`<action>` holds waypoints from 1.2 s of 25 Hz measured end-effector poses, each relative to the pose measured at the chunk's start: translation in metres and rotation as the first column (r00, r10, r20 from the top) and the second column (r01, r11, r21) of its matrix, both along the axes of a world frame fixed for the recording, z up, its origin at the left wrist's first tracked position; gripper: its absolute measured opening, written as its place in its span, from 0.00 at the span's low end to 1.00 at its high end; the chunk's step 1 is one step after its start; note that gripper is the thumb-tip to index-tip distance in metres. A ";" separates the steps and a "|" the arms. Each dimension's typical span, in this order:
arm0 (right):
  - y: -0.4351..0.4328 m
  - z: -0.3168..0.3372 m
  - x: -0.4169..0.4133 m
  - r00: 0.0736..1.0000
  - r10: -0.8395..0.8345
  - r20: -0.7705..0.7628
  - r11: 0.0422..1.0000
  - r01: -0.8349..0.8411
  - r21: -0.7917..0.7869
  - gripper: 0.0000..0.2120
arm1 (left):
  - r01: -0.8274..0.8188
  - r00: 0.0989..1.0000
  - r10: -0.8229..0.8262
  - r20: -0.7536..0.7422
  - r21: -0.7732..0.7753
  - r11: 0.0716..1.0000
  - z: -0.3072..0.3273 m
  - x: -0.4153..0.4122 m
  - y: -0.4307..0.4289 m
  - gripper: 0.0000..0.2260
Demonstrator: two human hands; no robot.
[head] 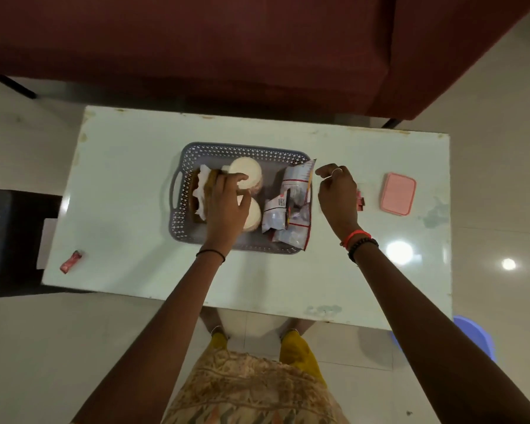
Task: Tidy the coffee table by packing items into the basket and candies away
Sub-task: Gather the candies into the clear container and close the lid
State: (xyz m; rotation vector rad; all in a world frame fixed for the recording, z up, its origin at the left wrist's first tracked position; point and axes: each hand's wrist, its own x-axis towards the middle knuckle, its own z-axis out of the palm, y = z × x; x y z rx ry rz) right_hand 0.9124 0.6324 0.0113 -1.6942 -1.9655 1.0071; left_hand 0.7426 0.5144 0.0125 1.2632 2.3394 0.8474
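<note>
From the head camera, the left hand [227, 206] presses spread fingers on two white-lidded jars [246, 174] inside the grey basket [242, 149] – best nestled against the snack packets [291, 209] – while the right hand [337, 194] hangs loosely curled, empty, near a red candy [361, 202]

left hand [227, 206] fingers spread, right hand [338, 194] loosely curled
</note>
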 end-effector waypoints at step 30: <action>-0.252 -0.079 -0.317 0.619 0.771 0.148 0.632 -0.717 -0.293 0.14 | -0.375 0.906 0.424 0.006 -0.453 0.808 -0.128 -0.321 -0.304 0.11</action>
